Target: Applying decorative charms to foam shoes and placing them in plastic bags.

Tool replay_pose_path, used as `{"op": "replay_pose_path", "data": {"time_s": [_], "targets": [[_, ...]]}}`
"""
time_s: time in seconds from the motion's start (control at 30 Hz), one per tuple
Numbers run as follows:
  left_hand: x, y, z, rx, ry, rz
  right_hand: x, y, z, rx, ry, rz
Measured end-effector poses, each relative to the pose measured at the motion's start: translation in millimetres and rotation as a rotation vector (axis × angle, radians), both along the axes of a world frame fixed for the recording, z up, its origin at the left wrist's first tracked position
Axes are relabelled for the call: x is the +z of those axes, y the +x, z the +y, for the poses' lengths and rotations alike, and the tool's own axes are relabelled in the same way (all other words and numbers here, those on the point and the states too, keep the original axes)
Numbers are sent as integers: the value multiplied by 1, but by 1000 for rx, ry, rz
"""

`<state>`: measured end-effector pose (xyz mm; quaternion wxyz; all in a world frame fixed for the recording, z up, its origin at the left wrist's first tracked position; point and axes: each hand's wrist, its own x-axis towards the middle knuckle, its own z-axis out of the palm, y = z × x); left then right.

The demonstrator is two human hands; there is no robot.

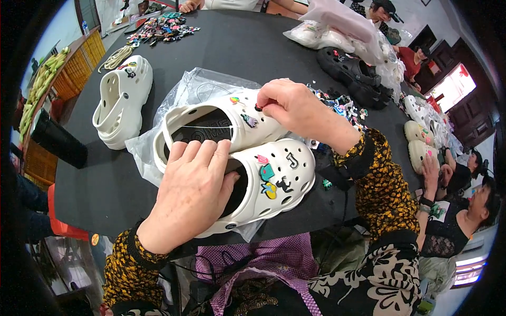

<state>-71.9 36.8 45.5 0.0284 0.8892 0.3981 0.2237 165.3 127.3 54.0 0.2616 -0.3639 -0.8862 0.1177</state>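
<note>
Two white clogs lie side by side on a clear plastic bag. My left hand (pixel 192 189) is curled over their adjoining sides, fingers gripping the far clog (pixel 266 130) and thumb at the opening of the near clog (pixel 303 167). Several colourful charms sit in the near clog's toe holes. On the far clog are a rainbow-coloured charm (pixel 234 100) and a dark figure charm (pixel 249 121). My right hand (pixel 295 108) is closed in a pinch at the far clog's toe, on a small dark charm (pixel 258 108) mostly hidden by the fingers.
Another white clog (pixel 124 102) stands left, near a coiled cord (pixel 117 57) and a black cylinder (pixel 58 138). A charm pile (pixel 163 29) lies far left, with more charms (pixel 342 108) beyond my right hand. Black clogs (pixel 353 76) and bagged shoes (pixel 337 37) are far right. Other people sit around the table.
</note>
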Motion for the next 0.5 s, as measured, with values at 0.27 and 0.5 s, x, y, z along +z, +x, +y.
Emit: {"op": "replay_pose_path", "data": {"time_s": [0.27,0.5], "targets": [[-1,1,0,-4,11,-14,-2,1,2,-20,45,-64],[-4,-4,0,-6,36,-6,-1,2,-15,-43,-89,-36]]}}
